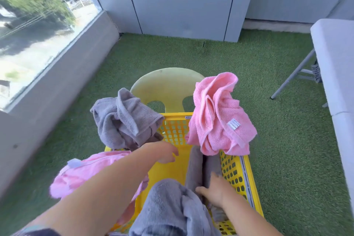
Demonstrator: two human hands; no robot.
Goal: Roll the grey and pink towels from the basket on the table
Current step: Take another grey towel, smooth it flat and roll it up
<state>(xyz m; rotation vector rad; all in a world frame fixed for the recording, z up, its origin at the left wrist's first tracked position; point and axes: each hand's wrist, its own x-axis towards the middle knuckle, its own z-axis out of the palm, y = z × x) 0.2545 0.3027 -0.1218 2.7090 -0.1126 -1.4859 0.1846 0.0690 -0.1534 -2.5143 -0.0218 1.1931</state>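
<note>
grey towel (124,120) hangs crumpled over the far left corner of the yellow basket (235,174), and a pink towel (216,117) hangs over its far right corner. a second pink towel (86,174) spills over the left rim and a second grey towel (168,207) over the near rim. two grey rolls (195,168) lie side by side inside, along the right wall. the back of a pale yellow plastic chair (162,86) rises just behind the basket's far wall, on green turf (287,140). the left grip (166,154) reaches over the basket floor, fingers loosely curled, released, holding nothing. the right grip (214,189) lies released on the grey rolls, fingers stretched and blurred, thumb out to the left. a white desk (335,53) stands well apart at the right.
</note>
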